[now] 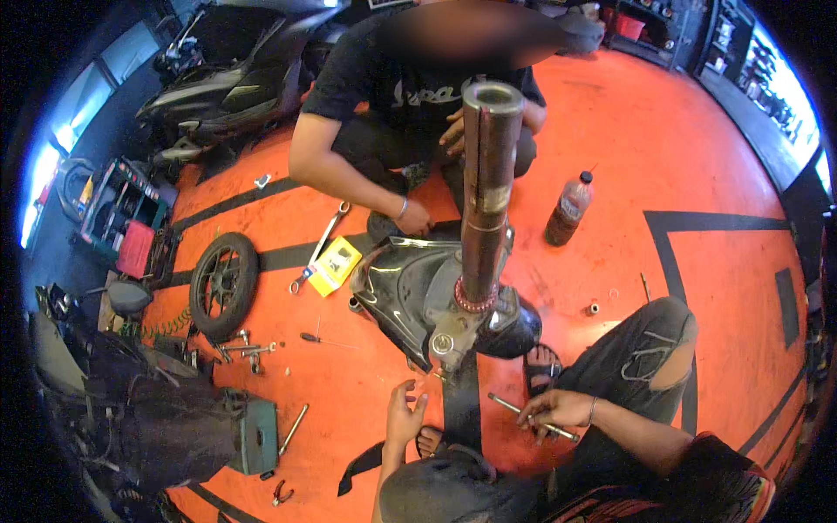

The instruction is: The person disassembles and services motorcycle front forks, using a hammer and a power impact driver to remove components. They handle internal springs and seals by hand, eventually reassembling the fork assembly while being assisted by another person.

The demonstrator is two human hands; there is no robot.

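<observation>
A brown steering column [488, 183] stands upright in the middle, hollow at its top. Around its foot sits a ring of bearing balls [475, 296], above a grey metal bracket [445, 342]. A glossy black fender [397, 288] spreads out beneath it. Just below the bracket, my left hand [404, 420] is raised with fingers apart and holds nothing. My right hand [558, 410], in front of my right knee, grips a slim metal rod [507, 404]; both of its ends stick out past the fingers.
Opposite me squats a person [349, 148]. A bottle of dark liquid [568, 209] stands to the right. Leftward lie a wheel [225, 286], a yellow packet [336, 266], a large wrench [330, 231], a screwdriver [312, 336], several small tools and pliers [281, 494]. A scooter [227, 87] is parked behind.
</observation>
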